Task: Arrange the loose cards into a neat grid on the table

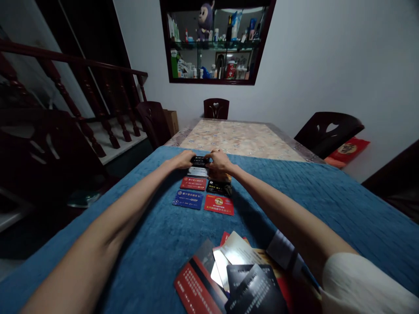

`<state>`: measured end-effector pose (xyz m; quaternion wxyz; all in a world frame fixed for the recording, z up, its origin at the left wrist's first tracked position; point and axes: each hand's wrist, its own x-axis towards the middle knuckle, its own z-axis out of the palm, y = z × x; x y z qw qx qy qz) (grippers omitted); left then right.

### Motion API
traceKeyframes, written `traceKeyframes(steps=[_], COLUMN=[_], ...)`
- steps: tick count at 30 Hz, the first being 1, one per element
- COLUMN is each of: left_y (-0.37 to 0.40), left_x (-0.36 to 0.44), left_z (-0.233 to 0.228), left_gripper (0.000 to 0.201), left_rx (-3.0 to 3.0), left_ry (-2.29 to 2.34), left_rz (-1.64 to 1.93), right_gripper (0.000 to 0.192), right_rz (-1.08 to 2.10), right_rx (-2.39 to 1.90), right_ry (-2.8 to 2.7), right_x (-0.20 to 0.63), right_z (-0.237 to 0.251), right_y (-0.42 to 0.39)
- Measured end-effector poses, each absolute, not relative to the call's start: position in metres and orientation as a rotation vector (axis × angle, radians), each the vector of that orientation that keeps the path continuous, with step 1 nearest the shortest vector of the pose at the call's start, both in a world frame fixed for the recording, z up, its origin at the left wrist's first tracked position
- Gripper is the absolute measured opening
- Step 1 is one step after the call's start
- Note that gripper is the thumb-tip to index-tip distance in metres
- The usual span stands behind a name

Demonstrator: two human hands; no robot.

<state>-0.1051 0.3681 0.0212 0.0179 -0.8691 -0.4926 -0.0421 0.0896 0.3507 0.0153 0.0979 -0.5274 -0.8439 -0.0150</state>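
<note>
At the far end of two columns of cards on the blue cloth lies a black card (pixel 199 161). My left hand (pixel 183 160) is closed on its left edge, and my right hand (pixel 218 160) has its right edge between curled fingers. Just nearer is a silver-white card (pixel 197 171), with a gold-brown card (pixel 220 176) partly under my right hand's shadow. Below those sit a red card (pixel 193 183), a black VIP card (pixel 218 188), a blue card (pixel 187 199) and a red-orange card (pixel 219 204). Some fingertips are hidden.
A loose pile of overlapping cards (pixel 242 274) lies close to my body. The blue cloth (pixel 144 253) covers the near part of the patterned table (pixel 235 135). Dark wooden chairs (pixel 327 133) stand around it, and a railing (pixel 85 65) runs along the left.
</note>
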Motion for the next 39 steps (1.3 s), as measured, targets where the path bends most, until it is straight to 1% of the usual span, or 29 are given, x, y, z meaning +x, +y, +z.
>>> traceKeyframes(steps=[11,18,23,27,33,39], left_y=[0.379,0.372,0.371,0.371,0.371,0.358], left_x=[-0.105,-0.103,-0.102,-0.103,-0.109,-0.116], left_z=[0.021,0.021,0.022,0.022,0.018,0.017], left_gripper=[0.043,0.046,0.044,0.049,0.058,0.052], left_rx=[-2.733,-2.757,-2.750,-2.748,-2.676,-2.626], left_ry=[-1.623,-1.617,-1.621,-1.630,-1.676,-1.597], left_rz=[0.010,0.021,0.050,0.049,-0.049,-0.230], right_gripper=[0.043,0.046,0.046,0.045,0.044,0.037], right_rz=[0.014,0.026,0.017,0.012,-0.015,-0.051], right_rx=[-1.662,-1.684,-1.676,-1.682,-1.671,-1.618], right_ry=[-2.544,-2.561,-2.571,-2.561,-2.540,-2.544], right_x=[0.084,0.084,0.084,0.084,0.092,0.106], right_z=[0.012,0.010,0.010,0.011,0.014,0.020], right_y=[0.355,0.355,0.354,0.352,0.349,0.334])
